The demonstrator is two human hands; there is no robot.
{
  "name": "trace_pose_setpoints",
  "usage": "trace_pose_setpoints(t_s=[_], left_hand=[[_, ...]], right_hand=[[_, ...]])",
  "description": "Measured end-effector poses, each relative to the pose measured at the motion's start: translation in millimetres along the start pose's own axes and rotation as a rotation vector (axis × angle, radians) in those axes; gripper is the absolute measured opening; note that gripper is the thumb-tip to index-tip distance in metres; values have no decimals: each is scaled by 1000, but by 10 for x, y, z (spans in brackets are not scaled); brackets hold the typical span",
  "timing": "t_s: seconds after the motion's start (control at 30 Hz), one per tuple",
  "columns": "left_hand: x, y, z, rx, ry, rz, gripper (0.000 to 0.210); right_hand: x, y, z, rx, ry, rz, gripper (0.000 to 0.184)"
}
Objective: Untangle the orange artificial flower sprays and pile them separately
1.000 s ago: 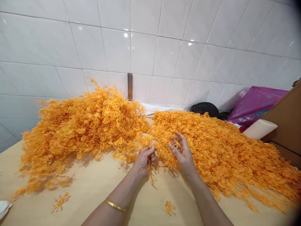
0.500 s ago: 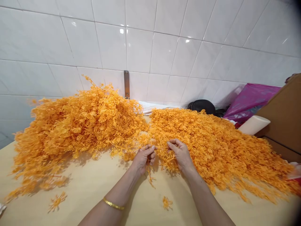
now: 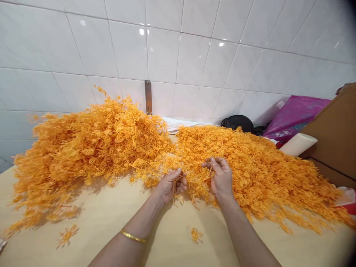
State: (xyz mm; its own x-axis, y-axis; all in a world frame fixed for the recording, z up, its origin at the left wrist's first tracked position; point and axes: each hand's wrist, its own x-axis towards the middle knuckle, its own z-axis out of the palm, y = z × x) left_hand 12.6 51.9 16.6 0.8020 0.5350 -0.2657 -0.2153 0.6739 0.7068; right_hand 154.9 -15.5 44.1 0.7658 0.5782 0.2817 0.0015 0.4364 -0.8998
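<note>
My left hand point(image 3: 171, 184) pinches a thin orange plastic stem, its small frilled tips hanging below the fingers. To its right, my right hand point(image 3: 221, 176) is closed on another thin orange stem point(image 3: 196, 163) that stretches left toward the left hand. Both hands are just above the table, at the gap between two heaps of orange artificial sprigs. The left heap point(image 3: 97, 144) is taller and looser; the right heap point(image 3: 250, 167) is lower and spreads wide. How the two held stems join is too tangled to tell.
Two loose orange pieces lie on the pale table point(image 3: 111, 222), one at left point(image 3: 66, 236), one in front point(image 3: 196, 235). At the back right are a black pouch point(image 3: 238, 123), a purple bag point(image 3: 294, 115), a whitish roll point(image 3: 299, 144) and a cardboard box point(image 3: 333, 137). A tiled wall stands behind.
My right hand has moved right and turned, drawing a stem out between the hands. The left hand stays nearly in place, and its dangling sprig hangs less low.
</note>
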Motion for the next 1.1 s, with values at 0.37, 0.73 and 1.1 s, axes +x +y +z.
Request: trace_pose_setpoints(t_s=[0.37,0.73,1.1], left_hand=[[11,-24,22,-85,6,90,27],[8,-70,47,-124,-14,189,25],[52,-41,14,-359,105,220,20]], right_hand=[[-107,21,31,-221,-359,33,16],[-419,101,183,-1066,-364,-723,14],[-504,104,254,-959,-499,-669,16]])
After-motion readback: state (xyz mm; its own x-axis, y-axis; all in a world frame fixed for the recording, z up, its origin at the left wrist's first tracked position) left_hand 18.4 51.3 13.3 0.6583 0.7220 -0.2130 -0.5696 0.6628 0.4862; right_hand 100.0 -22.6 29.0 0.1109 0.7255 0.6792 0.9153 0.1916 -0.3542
